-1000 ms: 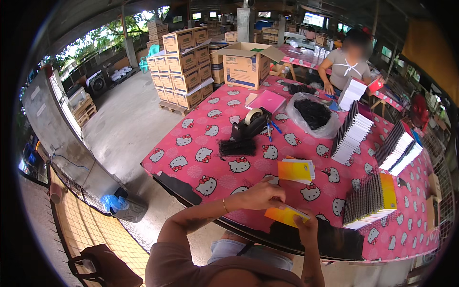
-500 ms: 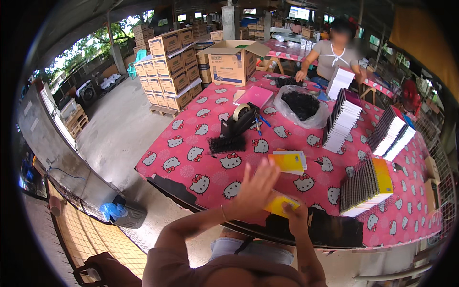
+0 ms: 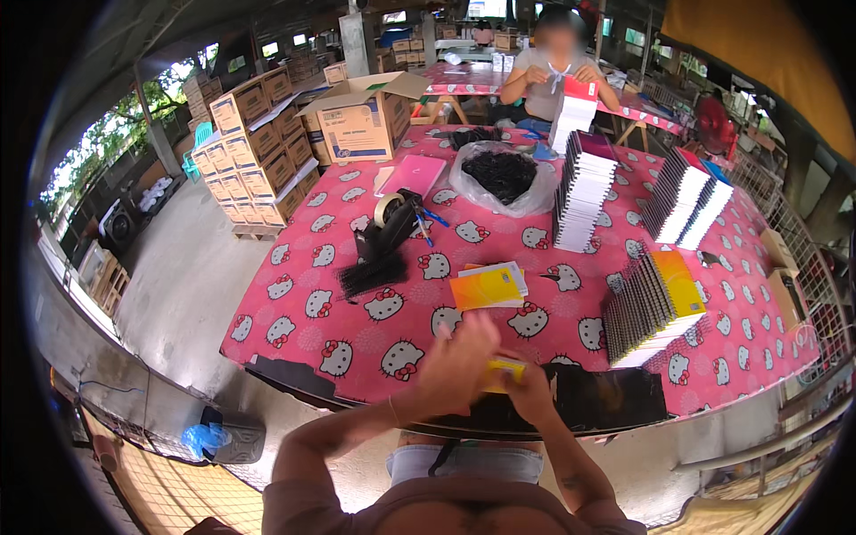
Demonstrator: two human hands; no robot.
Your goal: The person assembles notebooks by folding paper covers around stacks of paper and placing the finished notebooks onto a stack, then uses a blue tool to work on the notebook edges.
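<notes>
Own hands [image 3: 461, 361]: two. One tape roll [image 3: 382, 212], one plastic bag [image 3: 532, 202], two blue pens [image 3: 436, 218] — four coil-bound stacks [image 3: 581, 201] (one yellow-topped), one open carton [image 3: 361, 132].

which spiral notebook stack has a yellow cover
The nearest stack, beyond and right of the right hand; the stacks farther back show purple, red or blue covers.

Head cam, fisheye, looks fwd & down over nearby tbl [image 3: 366, 379]

Brownish top [image 3: 379, 506], pale blue shorts [image 3: 495, 460]
</notes>
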